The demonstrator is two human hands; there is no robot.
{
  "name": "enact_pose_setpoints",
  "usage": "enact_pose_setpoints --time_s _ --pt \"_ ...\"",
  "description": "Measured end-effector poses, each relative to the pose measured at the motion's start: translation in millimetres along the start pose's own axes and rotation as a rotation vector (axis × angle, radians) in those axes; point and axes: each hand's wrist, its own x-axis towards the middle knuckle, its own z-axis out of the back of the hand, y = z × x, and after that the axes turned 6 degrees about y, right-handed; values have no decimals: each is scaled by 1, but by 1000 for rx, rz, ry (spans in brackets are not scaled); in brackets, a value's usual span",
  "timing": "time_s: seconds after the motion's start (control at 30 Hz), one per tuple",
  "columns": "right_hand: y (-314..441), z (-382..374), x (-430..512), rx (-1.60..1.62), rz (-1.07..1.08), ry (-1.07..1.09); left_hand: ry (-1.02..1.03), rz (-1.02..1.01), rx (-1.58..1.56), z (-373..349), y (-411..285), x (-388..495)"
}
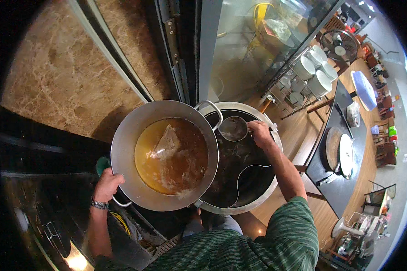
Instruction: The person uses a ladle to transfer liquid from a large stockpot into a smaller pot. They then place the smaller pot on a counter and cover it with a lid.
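Observation:
A large metal stockpot holds amber-brown broth with a pale, roughly triangular piece under the surface. My left hand, with a metal band at the wrist, grips the pot's left side handle; a green cloth-like thing shows just behind it. To the right, my right hand holds a small round metal cup or ladle over a wide, dark-interior cooking vessel. A thin pale cord or hose curves inside that vessel. The stockpot stands partly over the vessel's left rim.
A brown marble-patterned surface lies upper left, beside a glass door. A wire rack with stacked white plates stands right. Farther right, a dark table bears a round board, a white lid and a knife.

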Motion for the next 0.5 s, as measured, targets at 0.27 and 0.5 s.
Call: enact_pose_setpoints --time_s 0.27,0.5 --pt "106 52 -44 -654 449 -42 31 -81 -32 3 3 7" --pt "207 41 -62 -335 133 93 52 -67 10 7 5 9"
